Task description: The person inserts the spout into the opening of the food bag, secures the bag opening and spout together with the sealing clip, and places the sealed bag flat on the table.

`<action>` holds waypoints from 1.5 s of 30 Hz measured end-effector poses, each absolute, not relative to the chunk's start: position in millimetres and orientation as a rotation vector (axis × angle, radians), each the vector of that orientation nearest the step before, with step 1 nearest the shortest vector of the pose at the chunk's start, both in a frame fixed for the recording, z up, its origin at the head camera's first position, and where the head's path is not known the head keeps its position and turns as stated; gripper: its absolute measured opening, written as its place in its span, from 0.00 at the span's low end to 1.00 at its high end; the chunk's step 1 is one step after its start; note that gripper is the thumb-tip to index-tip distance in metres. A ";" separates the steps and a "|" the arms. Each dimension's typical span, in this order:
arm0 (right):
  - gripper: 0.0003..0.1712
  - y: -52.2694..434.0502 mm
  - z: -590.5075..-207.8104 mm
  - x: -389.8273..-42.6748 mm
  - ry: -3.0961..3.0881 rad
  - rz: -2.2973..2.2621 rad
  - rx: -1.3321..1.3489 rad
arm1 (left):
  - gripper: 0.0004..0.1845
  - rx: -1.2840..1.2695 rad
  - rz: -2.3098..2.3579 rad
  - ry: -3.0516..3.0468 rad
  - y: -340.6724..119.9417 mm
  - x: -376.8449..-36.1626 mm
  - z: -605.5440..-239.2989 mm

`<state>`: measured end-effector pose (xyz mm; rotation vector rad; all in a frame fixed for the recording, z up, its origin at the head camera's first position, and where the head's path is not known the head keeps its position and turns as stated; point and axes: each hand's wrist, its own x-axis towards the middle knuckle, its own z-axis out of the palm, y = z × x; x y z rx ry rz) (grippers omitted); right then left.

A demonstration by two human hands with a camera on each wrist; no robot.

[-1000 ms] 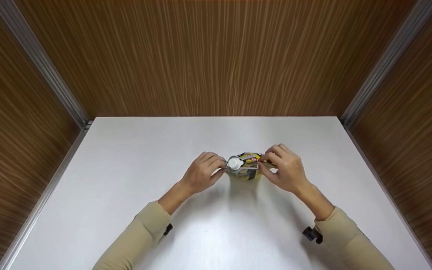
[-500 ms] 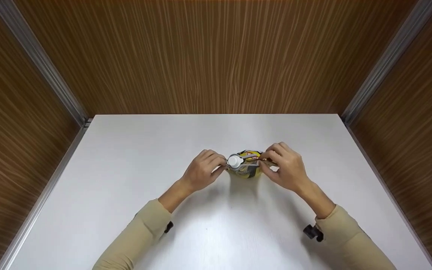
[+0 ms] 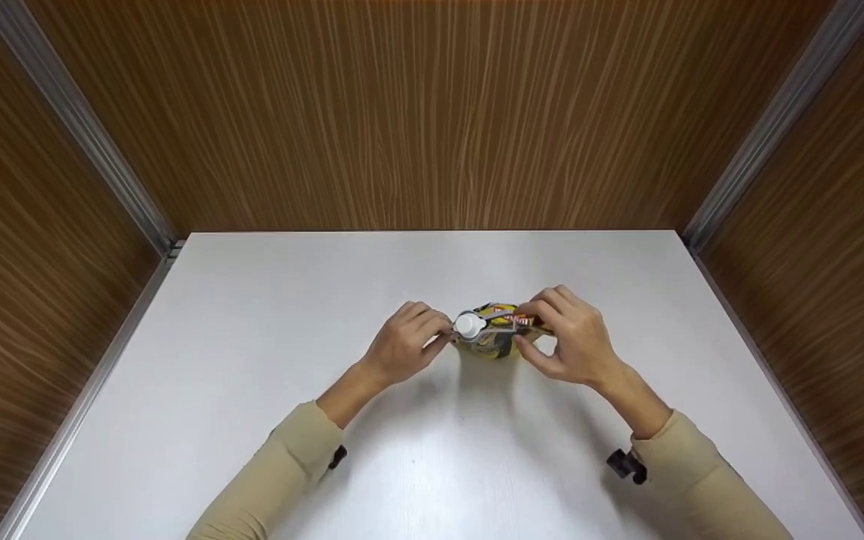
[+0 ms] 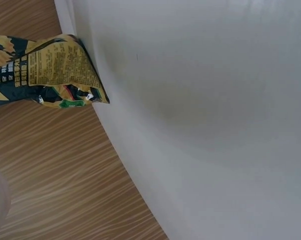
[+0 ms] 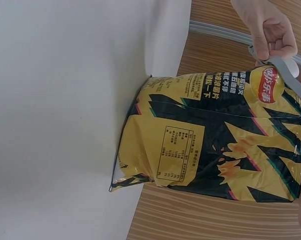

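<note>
A black and yellow snack bag [image 5: 205, 135] with red labels stands upright on the white table. A grey bag clip [image 5: 285, 75] with a white spout cap [image 3: 469, 325] lies across its top, its two arms spread in a narrow V with the bag's top between them. My left hand [image 3: 402, 343] pinches the clip's end beside the cap, thumb and forefinger together. At the other end my right hand [image 3: 571, 334] holds the bag's top edge by the clip's arm ends, thumb on the near side and fingers on the far side. In the right wrist view, my right fingers are mostly out of frame.
The white table [image 3: 252, 315] is bounded by a brown wood-grain panel [image 3: 432, 112] at the back and similar panels at both sides. Grey metal strips run along the corners. A small black device [image 3: 627, 466] hangs under the right sleeve.
My right thumb and forefinger have parted wider at the bag's top, and more of its red label shows. The clip's arms stand closer together than a second ago. The left hand keeps its hold.
</note>
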<state>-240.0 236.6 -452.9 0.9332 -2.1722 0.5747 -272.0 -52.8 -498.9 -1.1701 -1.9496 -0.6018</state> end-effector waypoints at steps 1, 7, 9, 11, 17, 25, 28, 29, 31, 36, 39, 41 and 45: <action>0.19 236.3 -451.8 -240.3 -2.174 0.567 0.937 | 0.10 -1.169 -0.599 -1.951 -52.8 -272.1 -498.7; 0.26 236.1 -446.1 -241.2 -2.212 0.483 0.935 | 0.11 -1.170 -0.588 -1.931 -52.8 -273.0 -498.5; 0.26 236.1 -445.1 -241.6 -2.230 0.454 0.939 | 0.11 -1.170 -0.582 -1.928 -52.6 -272.9 -498.6; 0.26 235.9 -444.7 -242.1 -2.249 0.423 0.948 | 0.11 -1.169 -0.576 -1.930 -52.4 -272.8 -498.8; 0.28 235.4 -444.3 -245.8 -2.263 0.371 0.985 | 0.10 -1.166 -0.574 -1.938 -52.4 -272.3 -499.8; 0.27 232.6 -446.2 -251.4 -2.229 0.329 1.036 | 0.11 -1.160 -0.581 -1.934 -52.5 -272.4 -500.5; 0.27 231.1 -446.6 -251.5 -2.221 0.330 1.038 | 0.11 -1.163 -0.590 -1.932 -53.0 -271.8 -500.8; 0.27 230.7 -446.6 -251.5 -2.220 0.326 1.038 | 0.11 -1.165 -0.591 -1.931 -53.0 -271.5 -500.7; 0.27 230.0 -446.4 -251.4 -2.219 0.322 1.036 | 0.11 -1.166 -0.590 -1.933 -53.2 -271.1 -500.8; 0.25 228.6 -445.5 -251.8 -2.204 0.300 1.023 | 0.11 -1.161 -0.599 -1.935 -53.3 -271.7 -500.6; 0.24 227.9 -445.3 -252.1 -2.196 0.303 1.016 | 0.12 -1.161 -0.611 -1.930 -52.9 -272.1 -500.8; 0.24 227.7 -445.5 -252.2 -2.195 0.305 1.014 | 0.12 -1.162 -0.614 -1.928 -52.7 -272.0 -501.0; 0.23 227.7 -446.2 -251.8 -2.197 0.309 1.011 | 0.12 -1.161 -0.612 -1.938 -52.7 -271.0 -501.6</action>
